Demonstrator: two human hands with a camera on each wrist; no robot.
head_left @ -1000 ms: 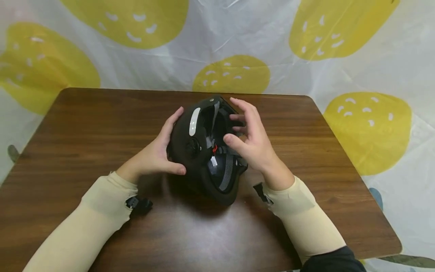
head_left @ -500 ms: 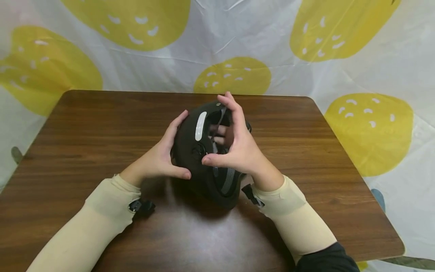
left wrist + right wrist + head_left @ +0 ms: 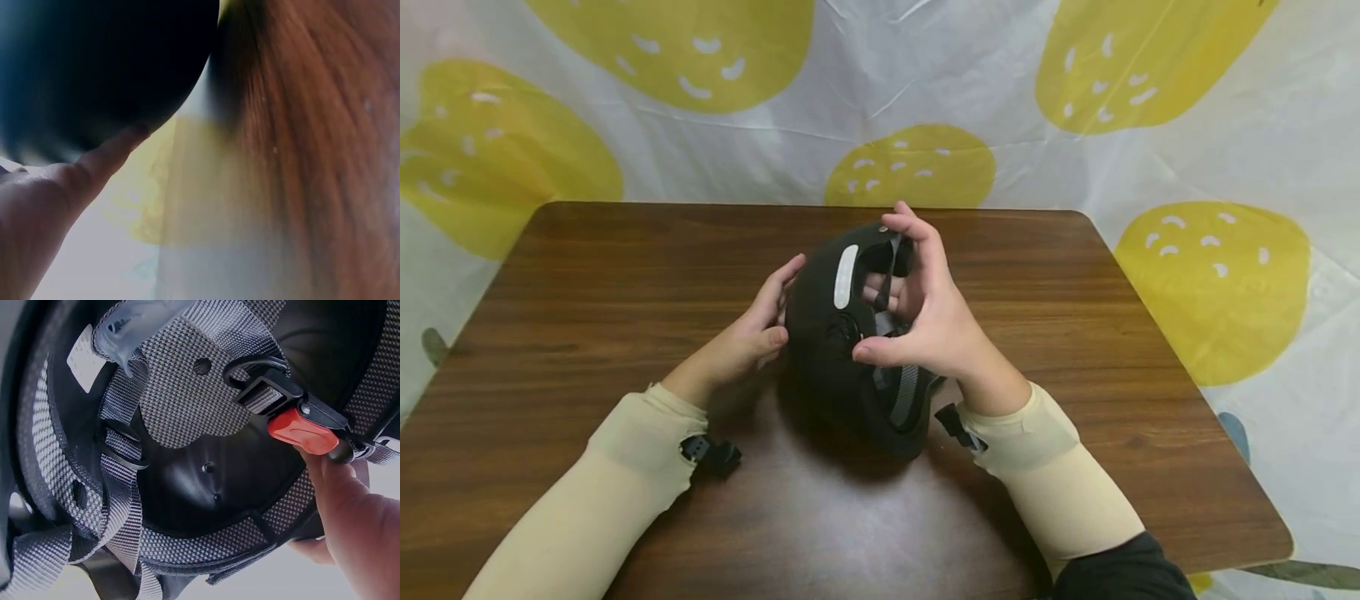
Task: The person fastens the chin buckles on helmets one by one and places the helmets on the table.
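Head view: my left hand (image 3: 751, 337) rests flat against the helmet (image 3: 842, 333), steadying it; my right hand (image 3: 925, 321) hooks its rim, thumb beside the red buckle (image 3: 302, 430), which I should press squarely.

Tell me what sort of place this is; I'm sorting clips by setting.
Probably an improvised recording corner, not a workshop: a bare wooden table, a white sheet with yellow blobs hung behind it, and only a black helmet between the hands.

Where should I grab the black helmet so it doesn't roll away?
Probably by the rim of the helmet, from the open side facing you. It lies tipped on its round, smooth shell, which offers little grip. The right hand already curls over that rim, fingers inside by the straps, while the left hand steadies the shell.
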